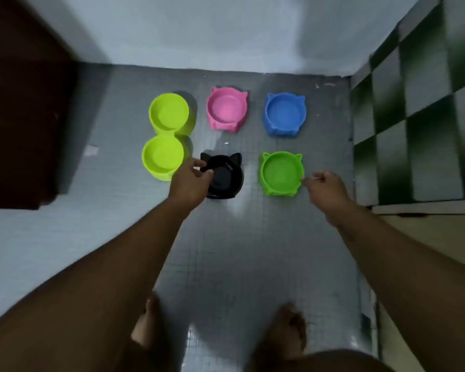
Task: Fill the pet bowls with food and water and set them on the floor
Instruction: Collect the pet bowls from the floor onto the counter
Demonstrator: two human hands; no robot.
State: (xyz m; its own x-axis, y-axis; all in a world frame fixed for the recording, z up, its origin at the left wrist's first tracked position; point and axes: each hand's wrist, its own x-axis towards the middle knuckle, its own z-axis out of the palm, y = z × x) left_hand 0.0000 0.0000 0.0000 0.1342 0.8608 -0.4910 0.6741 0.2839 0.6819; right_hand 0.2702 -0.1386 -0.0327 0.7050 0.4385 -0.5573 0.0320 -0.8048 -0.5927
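Several pet bowls stand on the grey tiled floor [239, 251]. A lime double bowl [167, 135] is at the left. A pink cat-eared bowl [227, 108] and a blue one [285, 114] sit at the back. My left hand [191, 181] grips the left rim of the black cat-eared bowl [226, 178]. My right hand [325, 189] has curled fingers touching the right rim of the green cat-eared bowl [281, 173]. All bowls look empty.
A dark wooden door [24, 116] stands at the left and a pale wall runs behind the bowls. Green and white checkered tiles [419, 116] cover the right wall. My bare feet [285, 328] stand on the floor at the bottom.
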